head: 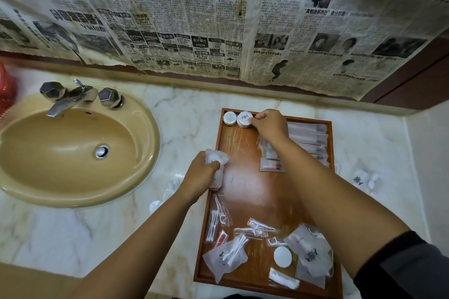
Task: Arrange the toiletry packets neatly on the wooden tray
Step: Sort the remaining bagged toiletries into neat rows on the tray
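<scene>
Two hands (204,172); one wooden tray (243,148)

Tray (245,192): rectangular, reddish wood, raised rim, flat on marble.
Far-left corner: two round white packets (237,118), side by side, touching.
Far-right: long frosted sachets (309,137), stacked in overlapping rows.
Near end: loose clear floss-pick packets (255,228), swab packet (227,256), round white disc (282,256), frosted pouches (309,251), jumbled, overlapping.

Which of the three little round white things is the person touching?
The right one of the pair at the tray's far left corner; right hand touches it.
</scene>
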### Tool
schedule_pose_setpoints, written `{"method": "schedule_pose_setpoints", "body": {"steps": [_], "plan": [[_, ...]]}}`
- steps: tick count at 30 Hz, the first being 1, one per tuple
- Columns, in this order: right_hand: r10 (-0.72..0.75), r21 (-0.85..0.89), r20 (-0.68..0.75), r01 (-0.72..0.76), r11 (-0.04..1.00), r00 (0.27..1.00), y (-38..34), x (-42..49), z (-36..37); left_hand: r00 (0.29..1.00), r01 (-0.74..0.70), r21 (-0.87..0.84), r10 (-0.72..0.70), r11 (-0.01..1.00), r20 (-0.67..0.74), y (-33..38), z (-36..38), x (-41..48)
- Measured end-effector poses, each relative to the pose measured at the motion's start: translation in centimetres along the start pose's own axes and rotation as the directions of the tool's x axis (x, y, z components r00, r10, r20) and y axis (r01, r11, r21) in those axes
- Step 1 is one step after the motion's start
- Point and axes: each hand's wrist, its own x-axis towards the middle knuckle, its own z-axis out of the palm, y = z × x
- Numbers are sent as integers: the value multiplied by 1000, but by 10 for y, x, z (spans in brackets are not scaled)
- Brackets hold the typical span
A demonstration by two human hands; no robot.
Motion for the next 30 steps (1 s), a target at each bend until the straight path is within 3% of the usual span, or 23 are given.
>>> {"method": "schedule_pose_setpoints", "body": {"steps": [4,6,9,14,18,20,24,27,30], "plan": [[-136,21,36,136,991,990,4,-24,-9,998,-33,-22,34,999,46,4,6,-2],[-219,27,253,219,975,942,7,-44,-11,998,-46,-33,47,998,52,5,9,2],[-215,65,579,218,974,786,11,-68,-10,997,-50,21,49,999,59,-1,14,16],[-138,89,551,107,990,823,19,-71,-8,998,10,19,-11,1000,67,-15,17,35],[-132,-58,456,178,982,880,23,-63,2,1000,13,269,-5,963,-30,-28,13,40],[-150,-164,380,225,960,913,22,-59,8,988,-63,486,124,872,-94,-37,13,37],[-133,-365,330,257,895,934,14,-55,21,898,-193,800,431,568,-90,-57,13,35],[-165,-469,304,298,832,938,12,-52,32,820,-230,916,572,328,1,-67,15,35],[-271,-475,266,371,798,925,12,-52,38,761,-300,940,634,160,134,-77,16,35]]}}
